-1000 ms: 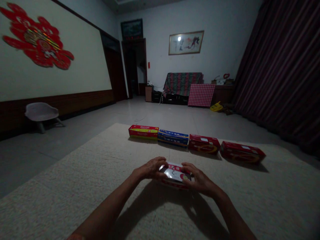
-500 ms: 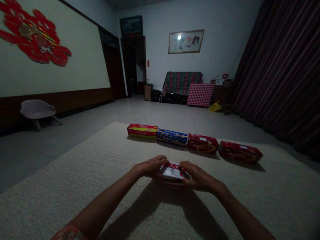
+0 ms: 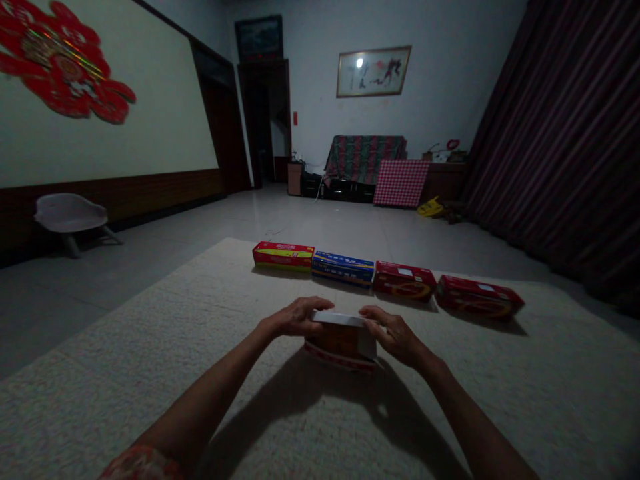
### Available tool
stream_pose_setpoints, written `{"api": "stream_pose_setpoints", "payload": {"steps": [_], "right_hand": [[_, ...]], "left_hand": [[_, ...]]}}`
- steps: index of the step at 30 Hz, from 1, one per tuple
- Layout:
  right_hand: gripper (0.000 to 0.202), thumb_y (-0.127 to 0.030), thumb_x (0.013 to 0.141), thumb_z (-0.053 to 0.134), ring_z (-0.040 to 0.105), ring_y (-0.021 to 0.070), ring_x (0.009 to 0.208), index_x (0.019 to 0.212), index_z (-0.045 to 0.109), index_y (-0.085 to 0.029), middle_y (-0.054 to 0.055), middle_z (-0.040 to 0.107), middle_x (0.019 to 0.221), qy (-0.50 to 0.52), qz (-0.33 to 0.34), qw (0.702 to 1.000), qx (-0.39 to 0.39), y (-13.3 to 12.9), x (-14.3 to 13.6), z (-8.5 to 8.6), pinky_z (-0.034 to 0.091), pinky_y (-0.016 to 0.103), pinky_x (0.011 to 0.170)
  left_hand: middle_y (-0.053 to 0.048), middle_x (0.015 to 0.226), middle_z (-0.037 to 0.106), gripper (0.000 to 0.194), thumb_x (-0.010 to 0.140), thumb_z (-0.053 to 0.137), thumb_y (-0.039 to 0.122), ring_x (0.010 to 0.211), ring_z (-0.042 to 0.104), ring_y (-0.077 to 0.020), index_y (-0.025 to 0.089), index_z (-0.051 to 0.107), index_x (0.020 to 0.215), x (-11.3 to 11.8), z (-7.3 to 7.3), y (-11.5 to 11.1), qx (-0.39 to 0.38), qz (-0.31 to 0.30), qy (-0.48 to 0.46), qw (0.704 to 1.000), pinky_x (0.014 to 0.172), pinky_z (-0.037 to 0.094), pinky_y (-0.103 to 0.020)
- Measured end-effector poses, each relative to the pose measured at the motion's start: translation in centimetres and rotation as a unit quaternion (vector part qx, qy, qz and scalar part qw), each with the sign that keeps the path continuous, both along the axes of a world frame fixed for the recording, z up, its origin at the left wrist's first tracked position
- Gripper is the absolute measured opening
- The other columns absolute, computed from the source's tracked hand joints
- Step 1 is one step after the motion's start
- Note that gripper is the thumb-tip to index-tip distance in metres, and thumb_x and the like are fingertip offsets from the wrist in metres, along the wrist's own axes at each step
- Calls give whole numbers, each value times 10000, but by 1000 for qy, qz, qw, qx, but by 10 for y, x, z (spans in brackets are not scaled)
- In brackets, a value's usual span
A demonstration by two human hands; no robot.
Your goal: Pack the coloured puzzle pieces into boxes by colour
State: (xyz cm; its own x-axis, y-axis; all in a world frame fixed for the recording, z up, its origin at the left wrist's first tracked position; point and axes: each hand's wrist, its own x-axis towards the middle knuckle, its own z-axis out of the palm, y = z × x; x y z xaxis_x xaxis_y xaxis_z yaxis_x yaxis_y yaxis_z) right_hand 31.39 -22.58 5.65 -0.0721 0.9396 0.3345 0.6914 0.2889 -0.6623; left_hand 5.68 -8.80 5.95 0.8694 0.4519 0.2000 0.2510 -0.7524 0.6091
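Note:
A small red and white carton (image 3: 341, 357) rests on the pale, textured mat (image 3: 280, 427) right in front of me. Its white lid is raised, and a brownish inside shows beneath it; what that is I cannot make out. My left hand (image 3: 299, 316) grips the lid at its left end, fingers over the top and thumb below. At the right end my right hand (image 3: 395, 331) holds the same lid between fingers and thumb.
Beyond the carton stands a row of long boxes: a red and yellow box (image 3: 283, 257), a blue box (image 3: 343, 269) and two dark red boxes (image 3: 404, 283). A small chair (image 3: 73, 217) stands on the tiled floor at left. A curtain (image 3: 560, 167) hangs at right.
The carton's lid has swung up from lying nearly flat, with both hands rising along with it. The carton's inside now shows. My view has tilted slightly downward.

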Motion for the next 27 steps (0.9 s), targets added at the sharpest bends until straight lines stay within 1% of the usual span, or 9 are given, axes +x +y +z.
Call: {"api": "stream_pose_setpoints", "payload": {"steps": [3, 7, 10, 12, 14, 17, 20, 23, 27], "right_hand": [[423, -517, 925, 467, 690, 236, 827, 1108, 677, -198, 63, 754, 922, 58, -87, 994, 11, 13, 6, -17, 541, 346, 728], [531, -588, 876, 468, 688, 265, 900, 1134, 655, -164, 110, 745, 977, 156, -196, 967, 36, 27, 5, -37, 546, 373, 759], [510, -533, 809, 554, 677, 244, 822, 1148, 620, -158, 112, 727, 945, 187, -280, 940, 58, 26, 1, -44, 548, 357, 703], [421, -462, 802, 571, 655, 224, 791, 1100, 621, -169, 112, 707, 962, 152, -328, 924, 125, 18, -4, -42, 546, 355, 699], [303, -387, 842, 544, 641, 214, 803, 1051, 632, -185, 107, 687, 974, 91, -321, 924, 188, 9, -11, -36, 546, 358, 726], [205, -270, 863, 524, 643, 231, 897, 1012, 651, -211, 98, 682, 976, -16, -232, 953, 196, 0, -26, -29, 534, 390, 836], [261, -234, 799, 596, 612, 291, 1070, 1050, 663, -216, 126, 683, 1123, -111, -179, 968, 136, 0, -41, -29, 490, 468, 948], [404, -225, 738, 657, 542, 346, 1211, 1142, 656, -211, 160, 621, 1304, -166, -172, 969, 62, 2, -48, -36, 471, 516, 965], [442, -145, 724, 616, 534, 336, 1236, 1160, 657, -210, 159, 615, 1317, -167, -160, 973, 26, 3, -46, -45, 461, 522, 1008]], "left_hand": [[-83, 1132, 728, 548, 774, 665, 240, 966, 685, -220, 163, 613, 1315, 9, -10, 10, -52, 76, -78, 993, 841, 551, -313], [-41, 950, 726, 548, 795, 578, 157, 725, 666, -151, 151, 580, 1343, 28, -25, 20, -51, 216, -110, 969, 696, 555, -273], [-90, 1043, 715, 623, 829, 584, 184, 723, 671, -167, 139, 468, 1440, 36, -32, 20, -38, 256, -110, 960, 721, 577, -327], [-134, 1174, 681, 671, 806, 629, 175, 865, 686, -214, 150, 449, 1452, 37, -32, 17, -11, 276, -114, 954, 842, 578, -401], [-151, 1316, 618, 628, 777, 649, 127, 1104, 639, -269, 181, 520, 1389, 35, -29, 10, 21, 278, -120, 953, 1006, 516, -463], [-131, 1418, 549, 387, 813, 629, 115, 1311, 515, -298, 210, 644, 1187, 31, -22, -1, 95, 228, -83, 965, 1119, 431, -490], [-155, 1376, 556, 167, 855, 669, 245, 1311, 513, -330, 188, 667, 1012, 28, -15, -8, 134, 184, -16, 974, 1113, 437, -501], [-187, 1369, 539, 241, 838, 711, 380, 1337, 484, -370, 167, 638, 925, 26, -11, -11, 96, 171, 50, 979, 1104, 433, -495], [-150, 1257, 594, 290, 763, 760, 402, 1206, 578, -329, 172, 623, 876, 25, -8, -11, 63, 138, 104, 983, 993, 507, -411]]}}
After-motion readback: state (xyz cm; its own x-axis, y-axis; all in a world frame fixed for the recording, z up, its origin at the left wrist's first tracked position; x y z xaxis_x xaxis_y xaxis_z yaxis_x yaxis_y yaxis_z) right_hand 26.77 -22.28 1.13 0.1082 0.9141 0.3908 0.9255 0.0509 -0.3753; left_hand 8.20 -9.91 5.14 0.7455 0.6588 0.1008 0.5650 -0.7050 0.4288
